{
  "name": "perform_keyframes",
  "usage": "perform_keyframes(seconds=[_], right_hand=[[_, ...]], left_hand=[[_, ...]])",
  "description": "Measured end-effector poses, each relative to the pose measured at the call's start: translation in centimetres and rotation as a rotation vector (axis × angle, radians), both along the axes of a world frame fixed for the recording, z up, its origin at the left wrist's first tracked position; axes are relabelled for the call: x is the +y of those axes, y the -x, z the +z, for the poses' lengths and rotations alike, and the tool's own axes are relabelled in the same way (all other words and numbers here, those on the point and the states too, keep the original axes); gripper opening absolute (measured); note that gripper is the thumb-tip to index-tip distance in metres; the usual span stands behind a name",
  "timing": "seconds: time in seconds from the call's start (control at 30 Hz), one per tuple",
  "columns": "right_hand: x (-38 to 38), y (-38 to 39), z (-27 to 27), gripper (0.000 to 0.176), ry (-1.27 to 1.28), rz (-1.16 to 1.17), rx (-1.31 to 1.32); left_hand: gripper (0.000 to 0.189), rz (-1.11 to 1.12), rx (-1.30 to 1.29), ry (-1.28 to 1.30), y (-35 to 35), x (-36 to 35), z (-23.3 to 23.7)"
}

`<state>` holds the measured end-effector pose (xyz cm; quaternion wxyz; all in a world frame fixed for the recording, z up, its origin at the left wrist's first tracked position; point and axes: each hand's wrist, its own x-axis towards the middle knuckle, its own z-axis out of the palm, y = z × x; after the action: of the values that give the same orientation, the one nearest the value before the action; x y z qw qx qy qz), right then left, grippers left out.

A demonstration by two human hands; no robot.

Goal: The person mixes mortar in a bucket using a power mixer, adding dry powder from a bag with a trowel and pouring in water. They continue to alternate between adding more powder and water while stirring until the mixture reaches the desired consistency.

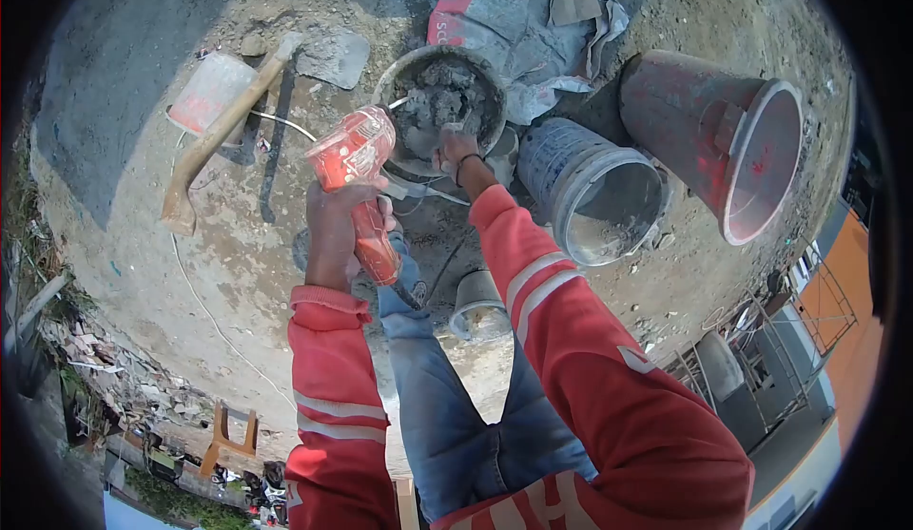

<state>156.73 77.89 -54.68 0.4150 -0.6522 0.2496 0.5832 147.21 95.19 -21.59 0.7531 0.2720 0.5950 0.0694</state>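
My left hand (340,228) is wrapped around the body of a red power tool (354,154), drill-like and smeared with dried cement. A pale rod (398,102) sticks out beside its head toward a round bucket (384,88), and a dark cord leaves its lower end. Grey wet mortar (439,88) lies lumpy inside the bucket. My right hand (458,150) is over the bucket's near side, at the mortar, with its fingers curled closed. What those fingers hold, if anything, is hidden.
A wooden-handled hoe (223,135) leans by a whitish bucket (211,93) at left. Beyond the mortar lies a torn cement bag (514,26). A blue-white bucket (594,188) and a large reddish barrel (694,131) lie at right. A small bucket (478,307) stands near my legs; a thin cable (211,321) crosses the ground.
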Motion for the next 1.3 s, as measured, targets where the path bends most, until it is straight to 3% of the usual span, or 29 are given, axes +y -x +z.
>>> perform_keyframes(seconds=[0.03,0.07,0.1,0.17,0.23,0.27,0.33,0.4,0.47,0.5,0.57,0.6,0.7,0.8,0.87,0.9,0.97,1.0,1.1,1.13,1.2,1.3], right_hand=[[-2.3,1.0,-3.4,0.032,-0.114,0.115,-0.109],[-1.6,-1.6,3.3,0.032,-0.092,0.073,-0.141],[-0.4,-2.5,11.7,0.039,0.103,0.128,0.107],[-5.3,-2.1,14.5,0.048,-0.028,0.749,-0.907],[-8.3,-7.4,27.2,0.038,-0.099,0.109,-0.578],[-11.7,-9.4,30.5,0.024,-0.055,-0.05,-0.653],[-21.3,-11.7,32.1,0.023,0.199,-0.213,-0.927],[-32.4,-13.0,29.9,0.017,0.455,-0.468,-0.999],[-47.1,-11.1,21.2,0.029,0.717,-0.673,-0.885],[-50.2,-11.1,19.5,0.029,0.725,-0.7,-0.869],[-55.0,-10.7,15.4,0.053,0.759,-1.029,-0.204],[-60.9,-8.1,9.5,0.074,0.601,-1.11,0.007],[-59.0,-10.2,6.7,0.068,0.617,-1.327,-0.065],[-61.4,-11.1,-1.4,0.063,0.424,-1.464,0.007],[-61.7,-12.8,-3.6,0.053,0.111,-1.55,-0.061],[-61.4,-13.1,-3.8,0.053,0.112,-1.561,-0.052],[-60.8,-14.1,-3.5,0.036,0.083,-1.485,-0.308],[-65.6,-11.8,-7.6,0.025,0.061,-1.511,-0.322],[-65.7,-14.1,-1.5,0.02,0.28,-1.637,-0.502],[-65.1,-14.8,1.5,0.022,0.206,-1.699,-0.541],[-66.7,-13.8,6.4,0.023,0.371,-1.579,-0.573],[-69.4,-10.4,14.7,0.024,0.378,-1.426,-0.631]], left_hand=[[0.03,-0.042,-0.007,0.062,1.1,-0.1,-1.2],[0.037,-0.085,-0.012,0.122,1.9,0.1,-2.1],[0.031,-0.012,0.009,0.119,1.1,-0.3,-1.4],[0.028,0.003,0.06,0.086,-0.6,-1.0,0.0],[0.03,-0.097,0.073,0.052,-1.5,-1.2,0.9],[0.03,-0.094,0.051,0.041,-1.5,-1.4,0.7],[0.031,-0.124,0.029,0.03,-1.1,-1.6,0.5],[0.034,-0.119,-0.004,0.105,-1.4,-1.5,0.5],[0.034,-0.129,0.022,0.054,-2.6,-2.6,1.3],[0.035,-0.104,0.045,0.004,-3.1,-3.0,1.5],[0.037,-0.147,0.054,0.0,-3.8,-3.4,2.0],[0.04,-0.161,0.055,0.007,-3.9,-3.5,1.9],[0.047,-0.178,0.029,0.091,-2.9,-2.7,1.1],[0.053,-0.241,0.024,0.089,-3.1,-2.9,1.4],[0.054,-0.265,0.006,0.071,-3.6,-3.5,1.3],[0.054,-0.276,0.013,0.067,-3.7,-3.6,1.2],[0.059,-0.16,0.071,0.101,-3.8,-3.7,1.1],[0.06,-0.183,0.079,0.088,-4.5,-4.3,1.5],[0.055,-0.175,0.048,0.106,-4.6,-4.1,1.5],[0.055,-0.199,0.04,0.08,-4.9,-4.5,1.6],[0.054,-0.201,0.04,0.078,-4.6,-4.2,1.5],[0.05,-0.195,0.02,0.081,-4.5,-4.1,1.6]])
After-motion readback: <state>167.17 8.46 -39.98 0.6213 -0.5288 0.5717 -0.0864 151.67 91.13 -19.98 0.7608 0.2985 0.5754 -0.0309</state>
